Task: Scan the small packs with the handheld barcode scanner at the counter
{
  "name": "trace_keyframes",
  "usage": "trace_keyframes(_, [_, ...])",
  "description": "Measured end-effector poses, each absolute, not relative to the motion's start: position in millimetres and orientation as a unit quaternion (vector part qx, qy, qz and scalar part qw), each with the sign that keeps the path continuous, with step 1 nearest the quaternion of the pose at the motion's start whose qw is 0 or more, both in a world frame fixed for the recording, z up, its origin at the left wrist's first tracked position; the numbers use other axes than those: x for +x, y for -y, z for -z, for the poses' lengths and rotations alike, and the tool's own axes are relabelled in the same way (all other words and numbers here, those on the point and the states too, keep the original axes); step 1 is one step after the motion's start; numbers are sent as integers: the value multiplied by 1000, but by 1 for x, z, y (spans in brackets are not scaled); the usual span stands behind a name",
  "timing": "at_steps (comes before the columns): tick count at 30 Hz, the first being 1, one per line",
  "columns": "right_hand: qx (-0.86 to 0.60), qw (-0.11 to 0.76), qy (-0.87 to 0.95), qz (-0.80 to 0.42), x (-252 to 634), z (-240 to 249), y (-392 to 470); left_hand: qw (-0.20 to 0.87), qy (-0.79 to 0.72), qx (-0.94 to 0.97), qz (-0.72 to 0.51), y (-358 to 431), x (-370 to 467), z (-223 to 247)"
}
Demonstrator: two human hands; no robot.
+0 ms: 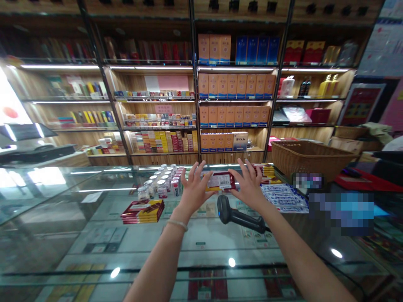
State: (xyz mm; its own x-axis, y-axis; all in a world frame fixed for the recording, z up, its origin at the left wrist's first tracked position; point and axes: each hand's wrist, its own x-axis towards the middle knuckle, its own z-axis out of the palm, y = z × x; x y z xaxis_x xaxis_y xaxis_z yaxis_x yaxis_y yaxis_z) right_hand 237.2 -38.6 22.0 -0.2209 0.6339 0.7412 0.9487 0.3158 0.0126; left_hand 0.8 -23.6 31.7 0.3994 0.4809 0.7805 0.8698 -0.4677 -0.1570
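Above glass (185,243), left hand (192,192) and right hand (249,189) pinch a crosswise packet (216,179), barcode (224,183) facing the wearer.

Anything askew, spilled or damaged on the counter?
No spill or damage stands out. One mild oddity: a white paper slip at left sits askew, apart from the red-and-yellow packs. The right is partly pixelated.

No text legible. Characters on far white box (240,141) and pink shelf sign (164,109), barcode label (224,180) on red pack (232,180): too small.
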Motion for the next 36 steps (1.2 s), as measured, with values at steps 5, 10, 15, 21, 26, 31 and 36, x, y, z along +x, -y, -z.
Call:
trace_keyframes(5, [-569,266,752,201,233,-30,54,283,443,-777,345,21,-4,-32])
trace_keyframes(10, [-601,188,773,79,227,-3,90,271,458,-769,354,17,-6,-30])
trace_keyframes(15, [-617,129,776,37,220,20,113,260,463,-769,357,13,-8,-26])
trace_keyframes(21, [-614,168,768,78,216,29,110,249,470,-763,368,11,-10,-23])
trace_keyframes(26, [-593,207,771,105,217,36,109,241,486,-758,362,11,-10,-23])
trace_keyframes(31, [-580,240,771,101,222,36,109,242,485,-758,362,12,-10,-23])
trace_keyframes(36, [-594,336,727,75,230,30,114,232,487,-759,364,14,-8,-24])
